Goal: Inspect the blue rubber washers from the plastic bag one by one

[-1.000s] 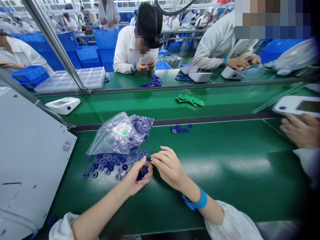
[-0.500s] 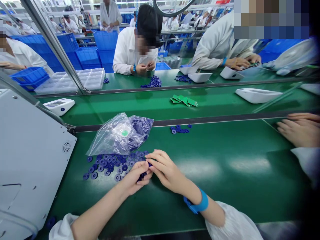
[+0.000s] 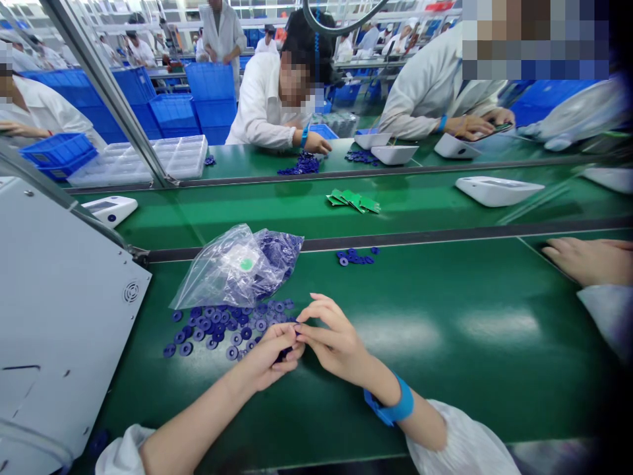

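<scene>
My left hand (image 3: 274, 353) is closed around several dark blue rings, mostly hidden by its curled fingers. The thumb and fingertips of my right hand (image 3: 333, 336) meet the left fingertips, pinching a small dark blue ring there; its other fingers are raised. Both hands are just above the table, at the right end of a scatter of flat blue rings with centre holes (image 3: 212, 323). Behind that scatter lies a clear plastic bag (image 3: 217, 274) with more blue rings in its right part. A smaller group of blue rings (image 3: 353, 257) lies beyond my right hand.
A white machine housing (image 3: 64, 316) stands at the left. Green circuit boards (image 3: 353, 200) and white device housings (image 3: 499, 191) lie on the green strip (image 3: 247, 211) ahead. A co-worker's hand (image 3: 593, 260) rests on the table at right; other people work opposite.
My hands stay together, with the right fingers shifting slightly and spreading. The green boards and white housings have moved left. The person opposite has reached a hand towards the ring pile.
</scene>
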`<state>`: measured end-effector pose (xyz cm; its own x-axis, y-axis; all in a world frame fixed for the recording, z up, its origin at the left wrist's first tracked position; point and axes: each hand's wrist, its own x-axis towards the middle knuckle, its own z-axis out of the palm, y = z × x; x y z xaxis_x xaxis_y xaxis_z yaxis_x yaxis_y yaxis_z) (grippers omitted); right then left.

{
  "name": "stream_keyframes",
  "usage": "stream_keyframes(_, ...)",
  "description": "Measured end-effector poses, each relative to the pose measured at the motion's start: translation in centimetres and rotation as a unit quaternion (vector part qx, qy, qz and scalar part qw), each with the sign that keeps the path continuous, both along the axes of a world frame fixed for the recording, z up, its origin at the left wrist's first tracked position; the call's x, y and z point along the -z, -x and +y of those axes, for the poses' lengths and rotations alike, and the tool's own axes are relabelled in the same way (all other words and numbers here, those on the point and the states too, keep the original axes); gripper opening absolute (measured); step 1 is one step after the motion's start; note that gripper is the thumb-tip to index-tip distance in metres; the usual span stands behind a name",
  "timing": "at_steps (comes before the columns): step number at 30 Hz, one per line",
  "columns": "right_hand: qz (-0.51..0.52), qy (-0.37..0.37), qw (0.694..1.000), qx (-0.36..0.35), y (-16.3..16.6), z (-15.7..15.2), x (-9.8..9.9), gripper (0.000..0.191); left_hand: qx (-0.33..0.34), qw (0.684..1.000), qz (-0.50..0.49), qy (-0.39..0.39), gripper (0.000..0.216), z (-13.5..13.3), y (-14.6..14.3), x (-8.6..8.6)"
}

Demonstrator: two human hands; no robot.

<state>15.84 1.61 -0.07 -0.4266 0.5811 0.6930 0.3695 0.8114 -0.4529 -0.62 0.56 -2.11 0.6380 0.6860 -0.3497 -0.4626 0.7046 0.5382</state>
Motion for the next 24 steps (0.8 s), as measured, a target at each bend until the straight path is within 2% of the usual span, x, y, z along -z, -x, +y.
stream_keyframes(14,0.043,-0.059,0.994,0.075,0.19,-0.44,0.16,0.019,0.001,1.000,-0.019,-0.006,0.044,-0.08,-0.07,-0.15)
stream_keyframes(18,0.048,-0.054,0.993,0.096,0.18,-0.55,0.01,0.014,-0.004,1.000,-0.015,-0.004,0.042,-0.01,-0.01,-0.12)
stream_keyframes(24,-0.038,-0.010,0.997,0.065,0.19,-0.41,-0.15,0.019,-0.014,1.000,-0.011,0.011,0.041,0.08,0.20,0.11)
